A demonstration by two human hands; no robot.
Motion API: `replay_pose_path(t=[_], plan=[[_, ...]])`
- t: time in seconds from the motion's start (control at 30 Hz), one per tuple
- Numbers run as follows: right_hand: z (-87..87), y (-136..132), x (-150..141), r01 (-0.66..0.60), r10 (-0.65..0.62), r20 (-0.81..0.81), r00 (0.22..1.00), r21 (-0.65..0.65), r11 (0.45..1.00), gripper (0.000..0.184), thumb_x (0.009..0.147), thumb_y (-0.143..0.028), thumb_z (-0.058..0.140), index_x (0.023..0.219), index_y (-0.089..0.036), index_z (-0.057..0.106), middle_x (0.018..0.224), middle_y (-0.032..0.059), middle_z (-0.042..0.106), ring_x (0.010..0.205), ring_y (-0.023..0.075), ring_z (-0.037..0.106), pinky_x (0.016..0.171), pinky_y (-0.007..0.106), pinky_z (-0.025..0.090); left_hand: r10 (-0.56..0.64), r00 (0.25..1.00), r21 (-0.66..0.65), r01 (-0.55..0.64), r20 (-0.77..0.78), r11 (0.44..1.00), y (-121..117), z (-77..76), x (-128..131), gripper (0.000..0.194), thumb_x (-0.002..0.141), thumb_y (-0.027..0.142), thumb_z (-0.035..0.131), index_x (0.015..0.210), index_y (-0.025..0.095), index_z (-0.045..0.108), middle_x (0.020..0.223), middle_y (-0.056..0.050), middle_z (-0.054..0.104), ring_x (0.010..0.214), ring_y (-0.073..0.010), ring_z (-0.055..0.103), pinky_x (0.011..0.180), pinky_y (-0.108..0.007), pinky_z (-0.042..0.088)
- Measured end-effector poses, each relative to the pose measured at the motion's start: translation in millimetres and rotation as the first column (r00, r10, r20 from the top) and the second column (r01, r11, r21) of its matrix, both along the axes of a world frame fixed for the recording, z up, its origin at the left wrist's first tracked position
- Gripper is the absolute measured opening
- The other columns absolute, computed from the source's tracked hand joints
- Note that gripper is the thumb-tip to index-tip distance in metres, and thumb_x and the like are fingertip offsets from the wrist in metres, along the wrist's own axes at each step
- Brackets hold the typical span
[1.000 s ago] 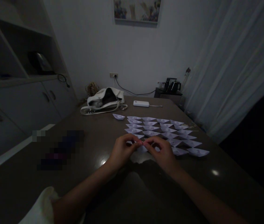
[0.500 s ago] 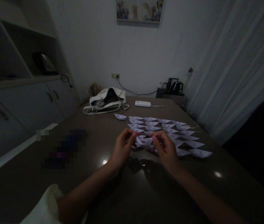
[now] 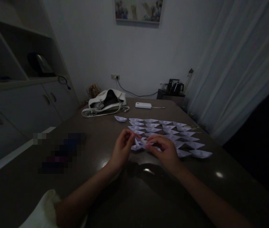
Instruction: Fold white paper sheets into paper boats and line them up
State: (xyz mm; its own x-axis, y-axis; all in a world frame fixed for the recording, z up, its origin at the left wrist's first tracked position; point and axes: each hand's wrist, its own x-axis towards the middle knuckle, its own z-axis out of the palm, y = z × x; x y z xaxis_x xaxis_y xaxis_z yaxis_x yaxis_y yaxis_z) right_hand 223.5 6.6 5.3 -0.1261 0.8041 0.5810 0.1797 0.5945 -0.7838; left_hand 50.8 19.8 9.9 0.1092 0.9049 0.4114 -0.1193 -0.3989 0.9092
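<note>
Between my two hands is a folded white paper boat (image 3: pixel 141 143), held a little above the dark table (image 3: pixel 134 196). My left hand (image 3: pixel 123 147) pinches its left end between thumb and fingers. At its right end, the thumb and fingers of my right hand (image 3: pixel 164 150) are closed on the paper. Just beyond lie several finished-looking paper boats in rows, among them a front right boat (image 3: pixel 201 154) and a boat at the far left (image 3: pixel 120 118). My hands cover part of the nearest rows.
A white handbag (image 3: pixel 107 103) lies at the table's far left, and a white power bank (image 3: pixel 143 105) with a short cable is to its right. A blurred dark item (image 3: pixel 63 153) rests on the left side. Cabinets (image 3: pixel 25 104) line the left wall; a curtain (image 3: pixel 208 63) hangs right.
My hands drew apart from a fingertip pinch, showing the paper boat between them. My right hand has since moved left along it. The view shifted slightly.
</note>
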Motion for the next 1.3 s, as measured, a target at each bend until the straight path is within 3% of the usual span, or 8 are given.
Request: replay_pose_path(t=[0.13,0.3,0.43,0.63,0.77,0.93,1.03,1.3], plan=[[-1.5,5,5,0.003,-0.002,0.009,1.000,-0.055,0.998,0.004,0.075,-0.023,0.073,0.077,-0.022,0.070,0.100,0.0073,0.071,0.092,0.0219,0.068,0.076,0.036,0.057,-0.091,0.980,0.094,0.109,-0.179,0.990,3,6.5,-12,0.015,0.091,0.031,0.052,0.088,0.018,0.058,0.090,-0.004,0.062,0.087,-0.0166,0.058,0.074,-0.025,0.047],[4.1,4,10,0.019,-0.032,0.184,0.982,0.073,0.997,0.004,0.075,-0.019,0.072,0.075,-0.023,0.071,0.092,0.0055,0.074,0.088,0.0222,0.069,0.079,0.037,0.056,-0.301,0.889,0.012,0.325,-0.345,0.946,9,7.4,-32,0.026,0.068,0.022,0.079,0.080,0.018,0.056,0.118,-0.010,0.061,0.111,-0.0258,0.056,0.084,-0.032,0.051],[10.1,0,10,0.013,-0.071,0.298,0.952,0.193,0.981,0.006,0.077,-0.018,0.069,0.076,-0.024,0.070,0.093,0.0049,0.074,0.088,0.0225,0.070,0.081,0.039,0.055,-0.199,0.890,0.034,0.233,-0.411,0.972,10,1.1,-35,0.022,0.070,0.022,0.077,0.069,0.017,0.055,0.093,-0.008,0.070,0.103,-0.0254,0.063,0.082,-0.033,0.052],[10.8,0,10,0.054,-0.110,0.269,0.957,0.205,0.977,0.005,0.079,-0.023,0.069,0.074,-0.023,0.069,0.082,0.0051,0.074,0.080,0.0219,0.070,0.072,0.036,0.056,-0.106,0.937,0.078,0.139,-0.332,0.987,6,2.7,-33,0.023,0.070,0.021,0.077,0.063,0.017,0.055,0.083,-0.007,0.069,0.097,-0.0234,0.065,0.080,-0.030,0.052],[9.8,1,12,0.007,-0.090,0.317,0.944,0.252,0.968,0.005,0.081,-0.023,0.067,0.076,-0.023,0.068,0.085,0.0047,0.073,0.081,0.0210,0.069,0.074,0.036,0.055,-0.167,0.944,0.006,0.176,-0.284,0.984,6,5.3,-32,0.023,0.072,0.025,0.075,0.065,0.016,0.055,0.083,-0.005,0.067,0.087,-0.0192,0.065,0.076,-0.029,0.052],[9.1,-1,12,-0.175,0.030,0.482,0.876,0.259,0.950,0.011,0.087,-0.018,0.059,0.089,-0.023,0.068,0.099,0.0058,0.070,0.092,0.0196,0.067,0.078,0.034,0.055,-0.322,0.909,-0.166,0.286,-0.264,0.944,8,3.8,-30,0.026,0.075,0.027,0.071,0.097,0.016,0.063,0.081,-0.002,0.068,0.071,-0.0146,0.063,0.065,-0.025,0.050],[8.7,-4,11,-0.208,0.055,0.507,0.860,0.250,0.946,0.010,0.088,-0.017,0.059,0.091,-0.022,0.067,0.103,0.0068,0.069,0.094,0.0197,0.066,0.080,0.034,0.055,-0.388,0.881,-0.284,0.313,-0.270,0.906,9,1.7,-30,0.018,0.076,0.029,0.070,0.086,0.014,0.069,0.071,-0.002,0.069,0.064,-0.0140,0.063,0.058,-0.022,0.047],[1.3,-4,7,-0.219,0.086,0.497,0.864,0.215,0.952,0.006,0.084,-0.019,0.065,0.086,-0.023,0.068,0.107,0.0065,0.069,0.096,0.0214,0.066,0.082,0.037,0.055,-0.271,0.874,-0.196,0.207,-0.403,0.959,3,-0.2,-25,0.012,0.075,0.025,0.067,0.080,0.015,0.072,0.068,-0.003,0.072,0.060,-0.0157,0.063,0.054,-0.022,0.045]])
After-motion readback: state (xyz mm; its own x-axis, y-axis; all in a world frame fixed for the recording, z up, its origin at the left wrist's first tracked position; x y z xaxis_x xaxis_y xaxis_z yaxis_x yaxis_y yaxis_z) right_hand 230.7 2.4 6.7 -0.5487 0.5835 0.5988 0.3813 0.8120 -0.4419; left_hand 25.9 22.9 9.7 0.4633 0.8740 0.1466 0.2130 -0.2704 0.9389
